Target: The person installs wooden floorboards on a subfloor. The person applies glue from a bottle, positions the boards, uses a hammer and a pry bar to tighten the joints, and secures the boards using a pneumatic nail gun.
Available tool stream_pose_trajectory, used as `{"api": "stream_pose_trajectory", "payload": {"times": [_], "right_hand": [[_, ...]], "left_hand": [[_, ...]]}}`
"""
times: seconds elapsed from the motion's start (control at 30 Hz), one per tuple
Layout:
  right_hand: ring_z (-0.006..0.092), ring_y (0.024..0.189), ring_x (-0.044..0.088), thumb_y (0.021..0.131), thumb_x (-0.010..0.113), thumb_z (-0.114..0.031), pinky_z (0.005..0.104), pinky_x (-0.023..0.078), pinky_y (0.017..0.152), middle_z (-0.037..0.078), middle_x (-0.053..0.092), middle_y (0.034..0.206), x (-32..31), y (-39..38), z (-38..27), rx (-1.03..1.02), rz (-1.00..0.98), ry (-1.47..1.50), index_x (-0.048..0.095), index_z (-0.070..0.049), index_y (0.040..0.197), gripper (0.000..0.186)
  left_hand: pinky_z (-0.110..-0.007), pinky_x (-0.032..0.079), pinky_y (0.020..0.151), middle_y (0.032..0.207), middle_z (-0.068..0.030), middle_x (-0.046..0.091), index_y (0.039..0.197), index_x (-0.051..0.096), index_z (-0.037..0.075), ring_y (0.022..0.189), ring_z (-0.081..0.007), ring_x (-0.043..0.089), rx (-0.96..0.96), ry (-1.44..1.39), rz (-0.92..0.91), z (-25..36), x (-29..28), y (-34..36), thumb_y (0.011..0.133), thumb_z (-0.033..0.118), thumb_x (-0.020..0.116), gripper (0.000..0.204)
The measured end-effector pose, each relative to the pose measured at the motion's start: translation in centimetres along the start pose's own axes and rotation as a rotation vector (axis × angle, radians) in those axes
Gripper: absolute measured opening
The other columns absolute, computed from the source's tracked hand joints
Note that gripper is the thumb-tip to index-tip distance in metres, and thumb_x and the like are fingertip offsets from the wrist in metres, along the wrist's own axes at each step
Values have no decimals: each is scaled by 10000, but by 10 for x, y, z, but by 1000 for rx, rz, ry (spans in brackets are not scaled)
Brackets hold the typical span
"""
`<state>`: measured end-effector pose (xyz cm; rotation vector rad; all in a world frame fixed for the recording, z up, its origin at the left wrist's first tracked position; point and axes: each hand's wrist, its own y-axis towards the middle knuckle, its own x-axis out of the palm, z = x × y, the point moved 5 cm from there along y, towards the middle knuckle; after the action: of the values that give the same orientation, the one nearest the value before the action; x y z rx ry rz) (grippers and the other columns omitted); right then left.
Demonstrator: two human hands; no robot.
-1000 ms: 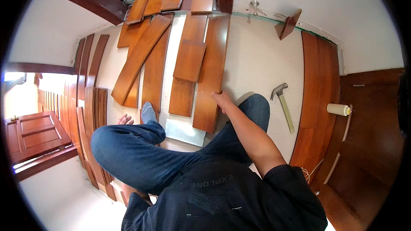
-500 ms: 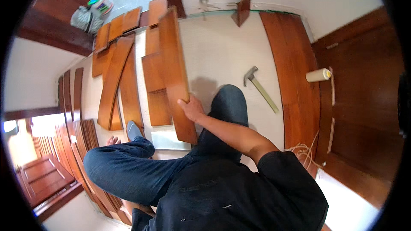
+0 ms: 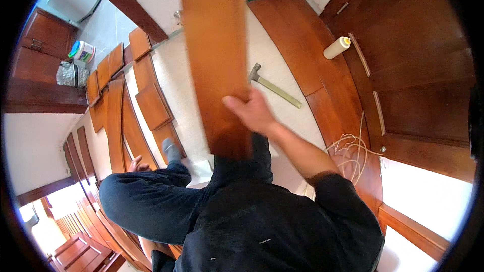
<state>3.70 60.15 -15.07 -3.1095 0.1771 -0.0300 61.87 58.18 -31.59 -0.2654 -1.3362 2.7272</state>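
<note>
My right hand (image 3: 252, 108) grips a long, glossy orange-brown wooden plank (image 3: 212, 45) near its lower end, lifted so that it rises to the top of the view and hides part of the floor behind. My left hand (image 3: 139, 165) is beside my bent left knee, its fingers loosely curled and apart, holding nothing visible. To the right of the plank a claw hammer with a pale green handle (image 3: 277, 88) lies on the light floor underlay (image 3: 287, 126). Loose boards (image 3: 151, 100) lie to the left, some overlapping.
Fitted planks (image 3: 302, 55) line the right, beside a dark wooden door (image 3: 423, 106). A squeeze bottle (image 3: 335, 48) and coiled cord (image 3: 355, 151) lie there. A bucket (image 3: 83, 52) and bubble-wrapped bundle (image 3: 70, 73) stand in the tiled doorway. Further boards (image 3: 83, 166) line the lower left.
My right hand has lifted the plank up and away from the other loose boards. The view has turned rightward. My left hand stays beside my left knee.
</note>
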Motion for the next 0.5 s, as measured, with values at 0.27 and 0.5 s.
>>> {"api": "stream_pose_trajectory", "payload": {"times": [0.27, 0.5], "right_hand": [[197, 962, 685, 949, 722, -209, 366, 537, 854, 137, 734, 1097, -197, -39, -2, 348, 439, -719, 650, 42, 1220, 376], [425, 1023, 673, 935, 702, -283, 468, 520, 859, 263, 705, 1045, -289, 4, 66, 505, 481, -1035, 640, 25, 1175, 396]], "left_hand": [[-355, 529, 937, 1090, -118, 661, 1496, 438, 36, 1016, -232, 645, 221, -9, -512, 155, 193, 0, 1067, 415, 499, 576], [-365, 538, 926, 1109, -150, 689, 1417, 545, 56, 997, -236, 667, 73, 157, -701, 163, 262, 65, 1017, 307, 594, 475]]}}
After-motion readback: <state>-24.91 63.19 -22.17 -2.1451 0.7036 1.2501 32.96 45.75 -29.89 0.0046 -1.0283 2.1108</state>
